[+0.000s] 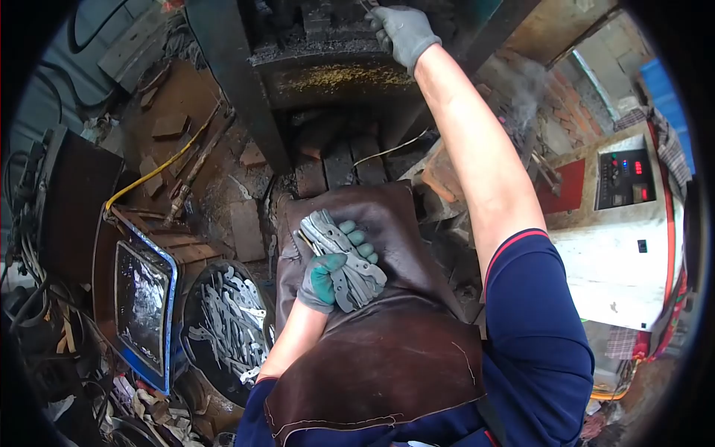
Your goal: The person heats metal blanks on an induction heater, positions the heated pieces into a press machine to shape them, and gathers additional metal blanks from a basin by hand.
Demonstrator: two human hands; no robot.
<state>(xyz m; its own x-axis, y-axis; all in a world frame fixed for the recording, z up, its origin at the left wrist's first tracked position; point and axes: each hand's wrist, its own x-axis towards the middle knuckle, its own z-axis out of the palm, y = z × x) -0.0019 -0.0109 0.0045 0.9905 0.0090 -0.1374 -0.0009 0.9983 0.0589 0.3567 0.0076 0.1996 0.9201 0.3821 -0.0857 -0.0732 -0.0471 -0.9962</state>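
My left hand, in a green and grey glove, is wrapped round a stack of flat grey metal pieces with notches and small holes. The stack rests above the brown leather apron on my lap. My right hand, in a grey glove, reaches far forward to the dark machine at the top. Its fingers are curled round a small, thin metal piece at the frame's upper edge, which I cannot make out.
A black tub of similar loose metal pieces stands at my left, beside a blue-rimmed tray. On the right is a white control cabinet with lit red digits. Yellow crumbs lie on the machine's ledge; bricks lie below.
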